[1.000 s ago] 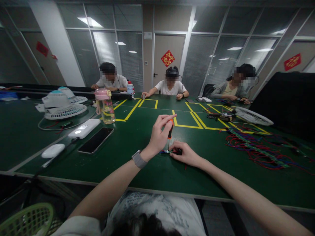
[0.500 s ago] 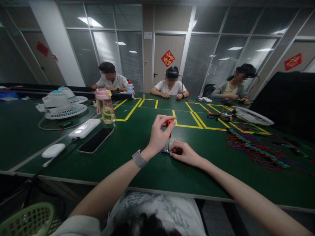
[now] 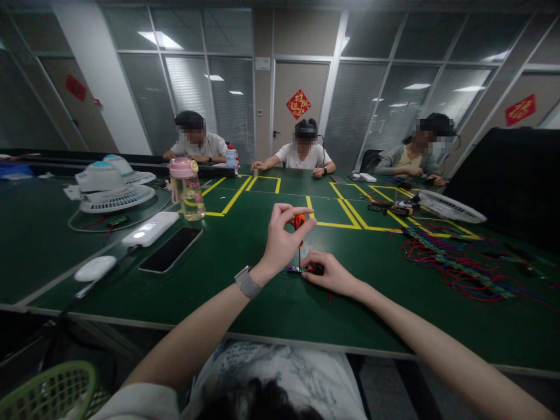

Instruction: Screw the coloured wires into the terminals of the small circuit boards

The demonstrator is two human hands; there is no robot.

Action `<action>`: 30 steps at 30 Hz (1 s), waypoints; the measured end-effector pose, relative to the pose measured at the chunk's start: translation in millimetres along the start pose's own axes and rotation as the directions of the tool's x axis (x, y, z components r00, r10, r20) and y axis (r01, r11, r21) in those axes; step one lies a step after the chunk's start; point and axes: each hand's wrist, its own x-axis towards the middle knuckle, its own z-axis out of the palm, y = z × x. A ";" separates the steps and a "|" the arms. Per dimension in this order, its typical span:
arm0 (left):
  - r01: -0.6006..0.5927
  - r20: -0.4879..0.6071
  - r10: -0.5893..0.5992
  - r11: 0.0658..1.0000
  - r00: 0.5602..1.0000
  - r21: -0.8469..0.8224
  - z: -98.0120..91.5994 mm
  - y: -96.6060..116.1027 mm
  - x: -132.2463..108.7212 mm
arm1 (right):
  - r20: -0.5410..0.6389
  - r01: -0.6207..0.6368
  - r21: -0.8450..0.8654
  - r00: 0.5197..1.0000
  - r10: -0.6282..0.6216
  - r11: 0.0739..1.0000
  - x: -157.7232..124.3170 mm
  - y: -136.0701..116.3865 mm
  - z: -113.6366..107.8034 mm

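My left hand (image 3: pixel 280 239) pinches the orange handle of a small screwdriver (image 3: pixel 300 222), held upright with its thin shaft pointing down. The tip meets a small circuit board (image 3: pixel 296 269) lying on the green table (image 3: pixel 245 291). My right hand (image 3: pixel 331 272) lies on the table just right of the board, fingers closed on its dark right end, pressing it down. A grey watch sits on my left wrist.
A black phone (image 3: pixel 171 249), a white power bank (image 3: pixel 150 228) and a white case (image 3: pixel 94 268) lie left. A pink-lidded bottle (image 3: pixel 186 188) and white fans (image 3: pixel 109 186) stand behind them. Tangled red and blue wires (image 3: pixel 455 262) cover the right. Three people sit at the far side.
My left fingers have shifted round the screwdriver handle, as in turning it; the tool stays upright over the board. My right hand has not moved.
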 end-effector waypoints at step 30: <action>0.027 0.048 -0.025 0.999 0.999 -0.038 0.4 -0.7 -0.6 | 0.001 0.032 0.012 0.999 -0.032 0.999 -0.6 0.7 -0.9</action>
